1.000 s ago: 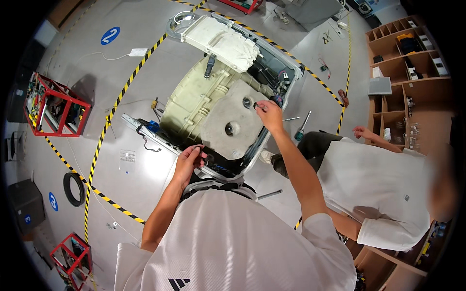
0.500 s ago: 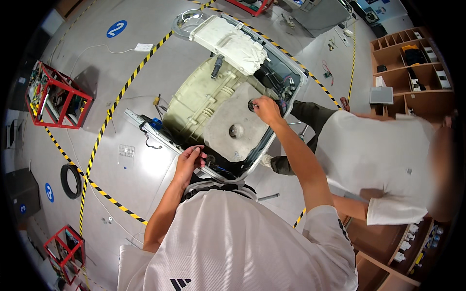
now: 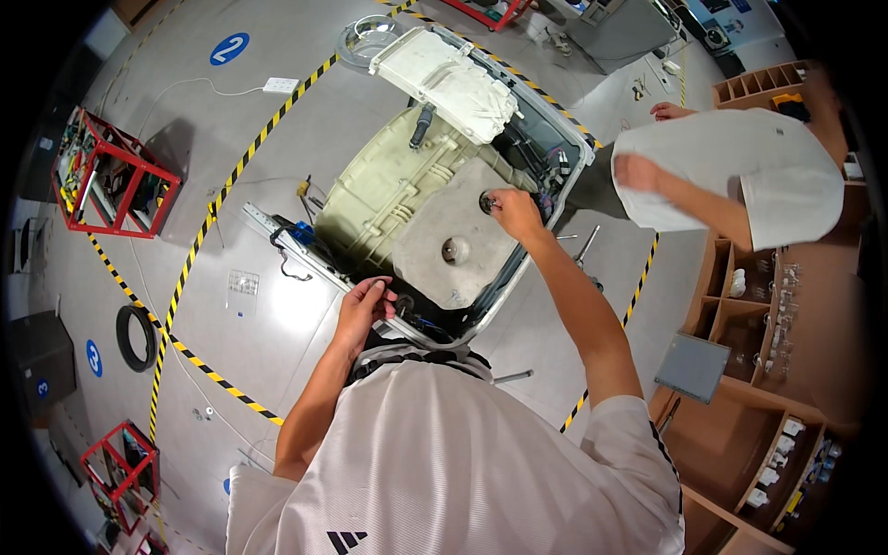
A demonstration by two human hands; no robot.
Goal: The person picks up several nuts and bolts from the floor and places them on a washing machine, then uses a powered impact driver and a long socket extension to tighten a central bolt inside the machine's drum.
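Because the grey concrete counterweight (image 3: 435, 222) lies over the cream plastic tub (image 3: 370, 180) inside the cabinet (image 3: 495, 309), its upper hole (image 3: 485, 204) faces up — right hand (image 3: 518, 215) there, fingertips drawn together; left hand (image 3: 362, 314) half-curled by the near edge, grip indiscernible.

My feed is bright, with white glare on the smooth grey floor (image 3: 298, 303). I see soft shadow beside the red metal-framed cart (image 3: 139, 169), a co-worker's bare hand (image 3: 637, 173) smeared by blur, and edges bowing toward the black rim.
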